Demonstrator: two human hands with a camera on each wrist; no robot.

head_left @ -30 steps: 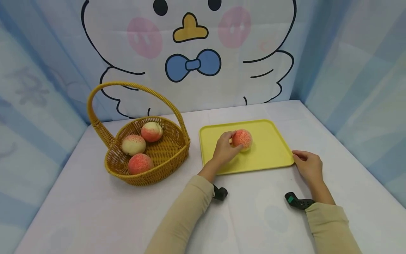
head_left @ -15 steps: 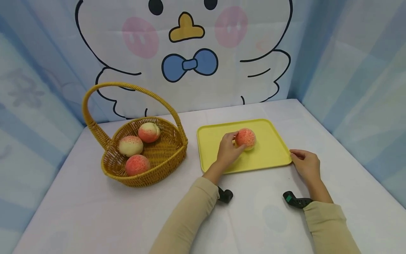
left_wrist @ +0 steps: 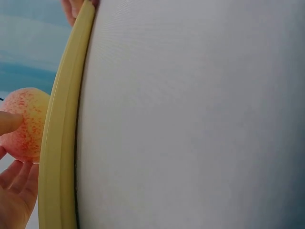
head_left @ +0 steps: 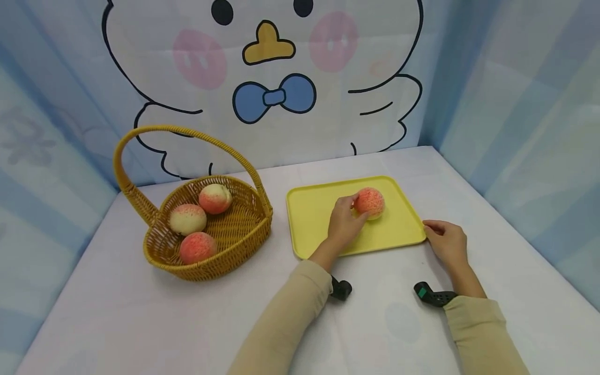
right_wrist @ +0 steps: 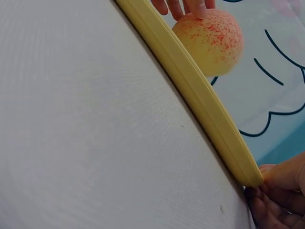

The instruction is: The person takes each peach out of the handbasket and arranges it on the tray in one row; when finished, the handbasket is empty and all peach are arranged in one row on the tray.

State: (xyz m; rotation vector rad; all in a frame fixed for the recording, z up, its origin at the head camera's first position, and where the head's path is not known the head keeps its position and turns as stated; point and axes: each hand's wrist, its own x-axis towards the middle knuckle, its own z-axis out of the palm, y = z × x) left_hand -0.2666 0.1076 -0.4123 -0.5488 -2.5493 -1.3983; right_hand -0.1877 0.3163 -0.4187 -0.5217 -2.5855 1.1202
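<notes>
A pink-red speckled peach (head_left: pixel 370 203) sits on the right half of a yellow tray (head_left: pixel 304 219). My left hand (head_left: pixel 344 225) grips it from the left, thumb on the near side and fingers on the far side. In the left wrist view, that peach (left_wrist: pixel 29 125) shows past the tray's edge (left_wrist: pixel 58 143), with the thumb against it. At the tray's near right corner, my right hand (head_left: pixel 449 244) pinches the rim. The right wrist view has its thumb on top of the corner and curled fingers below; part of this hand (right_wrist: pixel 283 191) is cut off.
On the left stands a brown wicker basket (head_left: pixel 234 255) with a tall handle (head_left: pixel 187 130). Three peaches lie in its left part, one being a pale peach (head_left: pixel 188 219). A white cloth covers the table (head_left: pixel 140 323); a printed curtain (head_left: pixel 262 140) hangs behind.
My left hand has shifted slightly to the right across the tray, still gripping the peach. The right hand stays at the tray's corner. The whole head view has drifted a little.
</notes>
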